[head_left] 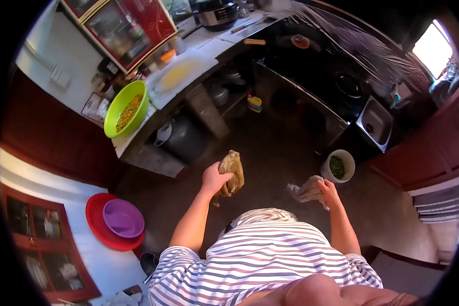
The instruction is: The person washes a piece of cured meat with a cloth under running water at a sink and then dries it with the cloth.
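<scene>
A crumpled yellowish-brown cloth (pixel 231 173) hangs from my left hand (pixel 215 179), whose fingers are closed round it, in front of my striped shirt. My right hand (pixel 330 194) grips a pale greyish cloth (pixel 307 189), which spreads out to the left of the fingers. Just beyond that hand, a white bucket (pixel 349 164) with green leaves in it stands on the floor. The two cloths are well apart.
A green basin (pixel 114 108) of yellow-orange bits sits on the counter (pixel 201 47) at the left. Ahead are a dark stove area and a metal sink (pixel 385 118). Red (pixel 96 217) and purple (pixel 124 218) basins lie at the lower left.
</scene>
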